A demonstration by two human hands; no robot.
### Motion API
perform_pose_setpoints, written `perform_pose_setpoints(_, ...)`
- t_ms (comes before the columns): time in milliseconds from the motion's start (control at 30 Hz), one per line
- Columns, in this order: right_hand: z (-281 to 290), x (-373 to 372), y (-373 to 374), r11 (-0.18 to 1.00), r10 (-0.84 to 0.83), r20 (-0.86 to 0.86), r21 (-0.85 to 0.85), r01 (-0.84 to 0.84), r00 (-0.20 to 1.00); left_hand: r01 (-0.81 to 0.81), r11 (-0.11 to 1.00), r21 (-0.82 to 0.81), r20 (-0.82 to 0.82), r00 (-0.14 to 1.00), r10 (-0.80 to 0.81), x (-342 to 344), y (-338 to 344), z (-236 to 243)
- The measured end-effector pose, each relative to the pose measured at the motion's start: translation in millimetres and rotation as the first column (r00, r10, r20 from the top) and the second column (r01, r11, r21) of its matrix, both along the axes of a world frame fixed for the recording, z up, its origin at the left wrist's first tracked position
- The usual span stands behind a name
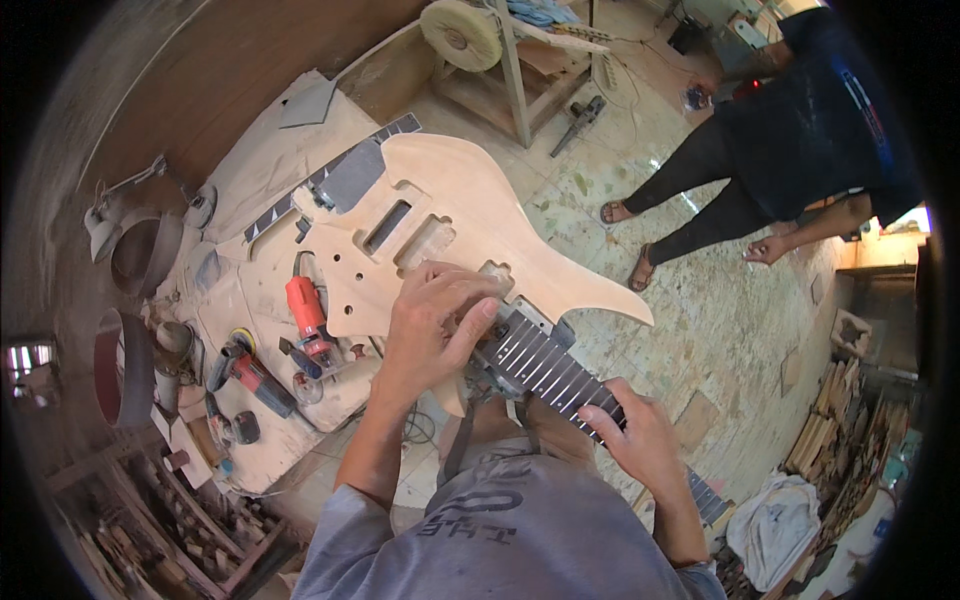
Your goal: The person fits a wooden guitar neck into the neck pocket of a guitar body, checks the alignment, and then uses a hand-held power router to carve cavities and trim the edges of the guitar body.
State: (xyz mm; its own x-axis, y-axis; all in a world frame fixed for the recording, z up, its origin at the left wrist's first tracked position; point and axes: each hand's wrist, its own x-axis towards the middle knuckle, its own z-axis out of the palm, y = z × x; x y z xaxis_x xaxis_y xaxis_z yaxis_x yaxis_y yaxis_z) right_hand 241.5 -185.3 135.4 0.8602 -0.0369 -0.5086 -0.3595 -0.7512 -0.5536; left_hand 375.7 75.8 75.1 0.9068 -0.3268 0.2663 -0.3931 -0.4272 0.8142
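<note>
A pale, unfinished electric guitar body (470, 190) with routed cavities and drilled holes lies over the near part of the workbench. Against its cutaway sits the heel end of a guitar neck (545, 365) with a dark fretboard and bright frets, slanting down to the right. Around that neck my right hand (640, 435) is closed, the thumb across the frets. My left hand (435, 325) is over the body beside the neck joint, fingers bent and thumb close to them; what lies between their tips is too small to tell. Dark metal parts show under the joint.
On the dusty bench (245, 300) are a red-orange router (308, 315), a red sander (255, 380) and another dark fretboard (270, 215). Sanding belts (125, 365) and a lamp (103, 232) stand left. A person (790, 130) stands at the right, near stacked wood strips (825, 415).
</note>
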Motion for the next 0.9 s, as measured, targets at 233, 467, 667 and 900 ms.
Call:
perform_pose_setpoints(233, -6, -2, 1, 0.996, -0.046, 0.01, 0.08, 0.045, 0.999, 0.066, 0.984, 0.166, -0.078, 0.996, -0.054, -2, 0, 3)
perform_pose_setpoints(467, -11, 5, -6, 0.996, 0.065, 0.015, 0.056, -0.066, 0.998, 0.129, 0.958, 0.257, -0.115, 0.988, -0.103, 2, -5, 15)
perform_pose_setpoints(667, -10, 14, -12, 0.991, 0.118, 0.01, 0.065, -0.119, 0.993, 0.148, 0.949, 0.278, -0.151, 0.982, -0.109, 6, -8, 14)
perform_pose_setpoints(900, -19, 21, -16, 0.985, 0.119, 0.059, 0.118, -0.125, 0.991, 0.122, 0.95, 0.287, -0.187, 0.98, -0.069, 3, -10, 15)
